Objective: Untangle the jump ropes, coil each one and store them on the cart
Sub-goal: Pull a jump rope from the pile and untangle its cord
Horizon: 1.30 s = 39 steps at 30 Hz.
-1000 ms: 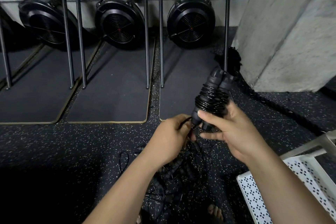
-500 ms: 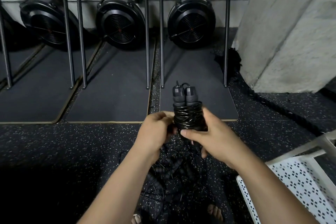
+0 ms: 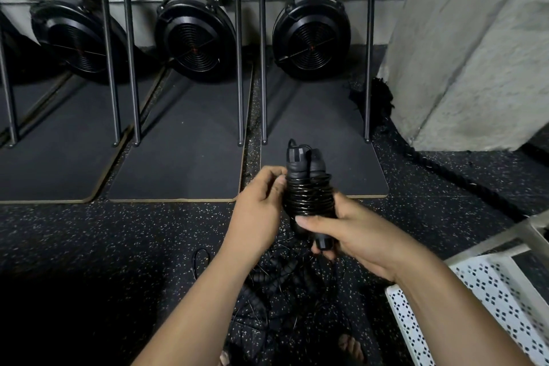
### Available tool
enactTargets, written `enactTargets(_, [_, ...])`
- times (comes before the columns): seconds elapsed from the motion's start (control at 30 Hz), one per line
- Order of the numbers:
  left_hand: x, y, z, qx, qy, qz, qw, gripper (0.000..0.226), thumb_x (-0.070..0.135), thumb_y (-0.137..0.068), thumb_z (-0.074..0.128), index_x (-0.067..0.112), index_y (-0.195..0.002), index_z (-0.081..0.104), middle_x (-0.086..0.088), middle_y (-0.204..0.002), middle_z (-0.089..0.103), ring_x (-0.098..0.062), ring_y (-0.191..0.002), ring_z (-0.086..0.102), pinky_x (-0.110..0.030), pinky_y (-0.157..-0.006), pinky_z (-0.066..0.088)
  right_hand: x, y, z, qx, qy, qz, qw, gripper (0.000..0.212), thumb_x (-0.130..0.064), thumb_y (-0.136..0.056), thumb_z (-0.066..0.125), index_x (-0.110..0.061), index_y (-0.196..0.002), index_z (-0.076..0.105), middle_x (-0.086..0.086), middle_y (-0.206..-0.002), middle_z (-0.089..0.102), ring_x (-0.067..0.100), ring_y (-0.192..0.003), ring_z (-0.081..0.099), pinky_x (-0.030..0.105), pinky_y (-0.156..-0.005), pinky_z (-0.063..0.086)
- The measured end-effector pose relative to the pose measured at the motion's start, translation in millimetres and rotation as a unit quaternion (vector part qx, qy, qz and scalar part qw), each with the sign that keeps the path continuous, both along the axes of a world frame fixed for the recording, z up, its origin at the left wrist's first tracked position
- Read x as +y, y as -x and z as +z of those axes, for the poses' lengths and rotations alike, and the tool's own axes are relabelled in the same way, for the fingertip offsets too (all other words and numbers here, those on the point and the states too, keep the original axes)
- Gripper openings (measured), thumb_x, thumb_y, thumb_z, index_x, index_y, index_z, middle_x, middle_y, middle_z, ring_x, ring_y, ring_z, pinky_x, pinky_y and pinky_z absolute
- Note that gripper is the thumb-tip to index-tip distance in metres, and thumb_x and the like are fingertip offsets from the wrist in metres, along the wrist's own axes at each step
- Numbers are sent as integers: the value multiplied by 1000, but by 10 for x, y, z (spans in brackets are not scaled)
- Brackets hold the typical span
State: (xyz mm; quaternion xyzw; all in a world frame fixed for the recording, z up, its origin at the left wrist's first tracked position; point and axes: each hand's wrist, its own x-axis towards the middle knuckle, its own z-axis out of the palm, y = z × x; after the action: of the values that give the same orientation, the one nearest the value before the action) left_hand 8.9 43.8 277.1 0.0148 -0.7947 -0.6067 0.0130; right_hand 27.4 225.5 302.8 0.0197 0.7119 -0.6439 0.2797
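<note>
A black jump rope (image 3: 307,193) stands upright between my hands, its two handles side by side and its cord wound tightly around them. My right hand (image 3: 344,232) grips the lower part of the bundle, thumb across the coils. My left hand (image 3: 258,211) touches the bundle's left side with curled fingers near the top of the coils. Below my hands a tangle of more black jump ropes (image 3: 285,285) lies on the floor. The white perforated cart (image 3: 487,297) sits at the lower right.
Three black fan rowing machines (image 3: 309,36) stand upright on dark mats by the far wall, with metal rails in front. A concrete pillar (image 3: 475,47) rises at the right, and a thick black rope (image 3: 445,169) runs along the speckled floor. My toes (image 3: 350,348) show at the bottom.
The wound rope has swung from a rightward tilt to upright and come nearer the centre. My left hand rose from the bundle's bottom end to its left side.
</note>
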Motion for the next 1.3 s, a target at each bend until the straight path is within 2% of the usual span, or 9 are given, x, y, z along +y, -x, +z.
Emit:
enactTargets(0.13, [36,-57,123,-28,-48,11,998,40,53,-113,40,33,-115,75,12,-111,79,-9,-111,71,-45,-106,52,-18,-5,-38,19,-15,19,1000,40,-29,-98,77,-33,-134,60,-8,-106,76,14,-85,68,34,-74,51])
enactTargets(0.27, [45,-88,190,-68,-110,-9,992,55,77,-102,39,39,-121,75,14,-119,78,-6,-118,70,-43,-113,48,-60,-15,-79,54,-86,28,994,31,-30,-101,74,-36,-128,59,-6,-100,73,11,-84,65,35,-73,50])
enactTargets(0.5, [-22,-62,291,-123,-130,7,984,62,81,-83,60,28,-110,79,12,-107,81,-4,-104,75,-35,-101,53,-10,-58,-48,47,-126,116,984,23,-37,-98,78,-40,-115,63,-19,-93,74,2,-86,69,27,-78,47])
enactTargets(0.67, [-124,-20,351,-191,-226,13,955,63,71,-89,65,13,-110,80,-10,-108,82,-24,-102,80,-40,-94,60,12,-58,-9,41,-24,110,993,25,-45,-94,74,-24,-108,69,-12,-88,70,9,-80,64,21,-68,46])
enactTargets(0.77, [-159,5,389,-224,-316,13,922,53,64,-91,66,13,-105,77,-12,-106,80,-28,-93,79,-36,-76,64,-14,-71,-4,23,47,76,996,45,-46,-93,71,-5,-110,70,4,-91,63,12,-78,57,22,-66,45])
enactTargets(0.87, [-170,26,388,-226,-372,7,900,48,60,-96,65,15,-112,73,-9,-104,77,-25,-95,76,-39,-88,60,-39,-69,34,-17,169,49,984,55,-38,-103,66,13,-121,62,20,-100,61,17,-78,57,26,-67,44])
enactTargets(0.97, [-195,49,377,-213,-383,22,899,61,60,-97,64,9,-131,70,-11,-120,77,-28,-111,75,-43,-102,56,-64,-52,98,-61,259,22,964,59,-32,-105,61,22,-129,55,31,-102,69,16,-67,59,30,-68,42])
enactTargets(1.13, [-242,68,308,-187,-237,62,951,56,60,-95,70,13,-123,75,-7,-113,82,-24,-105,79,-41,-98,59,-150,-93,-46,-7,83,-6,997,44,-47,-97,67,-11,-122,70,7,-101,75,18,-81,60,31,-71,43])
enactTargets(1.3, [-146,34,285,-184,-217,29,958,50,61,-96,68,21,-126,72,-1,-115,81,-20,-107,78,-42,-101,57,-148,-65,-138,51,10,-13,999,54,-77,-83,74,-42,-123,67,-9,-122,77,25,-112,71,47,-95,57])
